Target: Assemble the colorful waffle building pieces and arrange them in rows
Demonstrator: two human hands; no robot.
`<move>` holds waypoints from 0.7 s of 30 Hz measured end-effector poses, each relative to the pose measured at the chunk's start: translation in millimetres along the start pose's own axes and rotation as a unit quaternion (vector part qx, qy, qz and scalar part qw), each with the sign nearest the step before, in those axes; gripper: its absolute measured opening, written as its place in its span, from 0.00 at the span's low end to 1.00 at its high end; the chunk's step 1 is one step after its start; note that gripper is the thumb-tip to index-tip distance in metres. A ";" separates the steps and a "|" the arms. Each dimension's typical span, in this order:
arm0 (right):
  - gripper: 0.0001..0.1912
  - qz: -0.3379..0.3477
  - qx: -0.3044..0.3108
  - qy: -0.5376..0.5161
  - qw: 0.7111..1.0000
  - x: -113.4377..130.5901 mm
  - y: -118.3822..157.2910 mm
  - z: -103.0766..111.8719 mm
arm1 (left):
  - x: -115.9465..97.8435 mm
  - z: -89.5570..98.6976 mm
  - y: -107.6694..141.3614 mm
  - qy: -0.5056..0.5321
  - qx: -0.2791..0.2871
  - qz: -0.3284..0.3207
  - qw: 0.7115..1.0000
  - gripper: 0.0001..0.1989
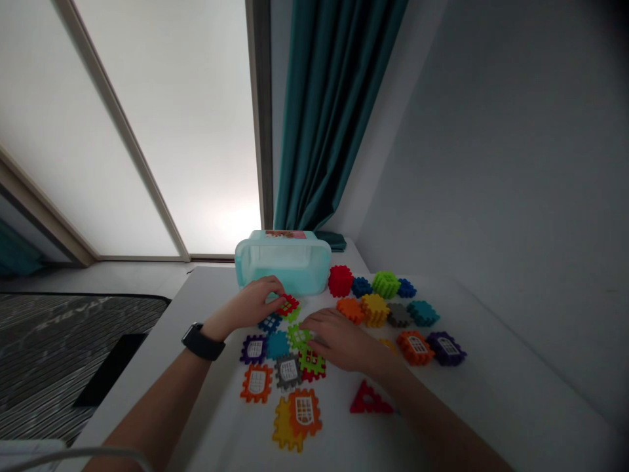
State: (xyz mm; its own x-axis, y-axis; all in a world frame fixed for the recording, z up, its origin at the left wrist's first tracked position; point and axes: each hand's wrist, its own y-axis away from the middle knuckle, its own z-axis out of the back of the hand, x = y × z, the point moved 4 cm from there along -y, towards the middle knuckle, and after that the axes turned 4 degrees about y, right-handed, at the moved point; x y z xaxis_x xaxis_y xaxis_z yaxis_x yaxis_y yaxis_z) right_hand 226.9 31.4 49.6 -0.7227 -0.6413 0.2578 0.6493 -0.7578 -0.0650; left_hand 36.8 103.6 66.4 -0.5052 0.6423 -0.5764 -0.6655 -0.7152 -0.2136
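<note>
My left hand [255, 303], with a dark watch on its wrist, pinches a red windowed waffle block [287, 305] above a light green one [293, 314]. My right hand [339, 337] has its fingers and thumb closed at the right edge of a green windowed waffle block [297, 336]. Just below that hand, another green block [311, 360] overlaps a red one. Around my left hand lie a dark blue block [270, 322], a teal block [278, 345], a purple block [254, 349] and a grey block [288, 371].
A pale turquoise bin [285, 262] lies on its side at the back of the white table [216, 406]. Stacked blocks, including a red stack [341, 280] and a yellow stack [375, 310], stand at right. Nearer are orange blocks [256, 383] and a red triangle [369, 400].
</note>
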 end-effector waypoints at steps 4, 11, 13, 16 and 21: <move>0.08 -0.055 -0.094 -0.031 0.994 -10.9 1.6 23.1 | -10.9 2.9 -2.6 0.117 -0.031 0.024 0.992 0.12; 0.12 -0.112 -0.235 -0.176 0.949 -18.7 5.7 38.9 | -30.5 -12.5 -6.1 0.276 -0.063 0.068 0.957 0.13; 0.09 -0.110 -0.245 -0.212 0.939 -19.6 5.0 38.9 | -32.5 -21.2 -7.5 0.299 -0.076 0.071 0.949 0.13; 0.04 -0.113 -0.249 -0.240 0.931 -24.4 3.8 38.6 | -35.0 -30.0 -9.0 0.271 -0.097 0.045 0.957 0.12; 0.04 -0.118 -0.262 -0.273 0.918 -35.3 4.1 38.1 | -40.2 -32.3 -5.4 0.084 -0.134 -0.020 0.987 0.19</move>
State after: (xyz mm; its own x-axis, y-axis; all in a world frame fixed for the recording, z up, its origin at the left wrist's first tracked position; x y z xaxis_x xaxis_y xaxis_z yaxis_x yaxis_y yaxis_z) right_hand 264.1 55.5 77.0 -0.5096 -0.4041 0.7596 0.1834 -0.9136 -0.3630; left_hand 78.4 72.8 65.3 -0.3689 0.6322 -0.6814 -0.5016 -0.7526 -0.4267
